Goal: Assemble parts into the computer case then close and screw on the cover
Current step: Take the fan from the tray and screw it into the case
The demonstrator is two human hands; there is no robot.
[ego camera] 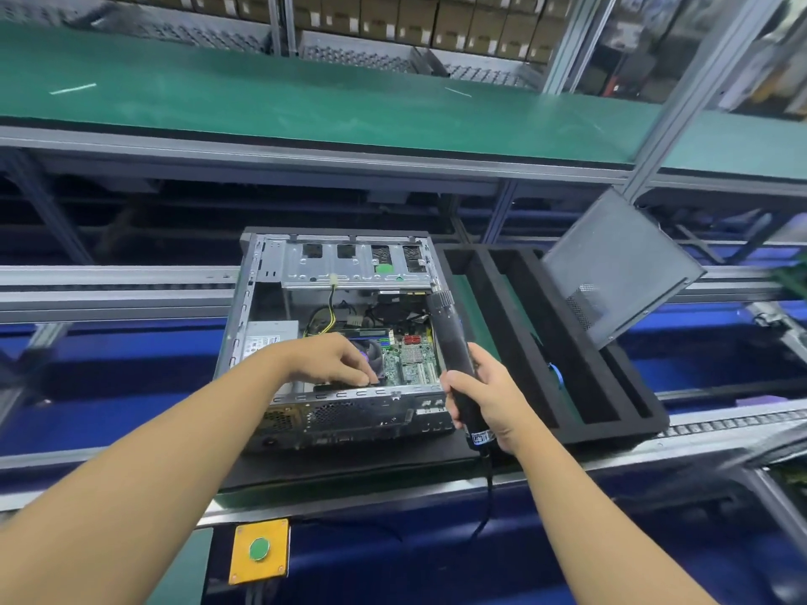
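At the near edge of the desk (393, 491), a yellow button box (259, 551) with a green push button is fixed to the front rail, and blue panels run below it. Just beyond, a black foam tray (611, 412) sits on the line, carrying the open computer case (336, 338) on its left side, its rear ports facing the person. The left hand (338, 360) reaches into the case from the near side, its fingertips (369, 377) bunched together and pressing down near the cooler beside the green motherboard (410, 360); whether they pinch anything cannot be told. The right hand (484, 395) is wrapped around a black electric screwdriver (458, 355), held tilted over the case's right edge, its tip pointing away towards the drive cage (353, 264) and its cable hanging down off the desk. To the right, the grey case cover (620, 264) stands tilted in the tray's slotted half, well apart from both hands. Farther off, a green conveyor belt (305, 98) crosses the room on aluminium framing, with stacked cardboard boxes (415, 19) behind it.
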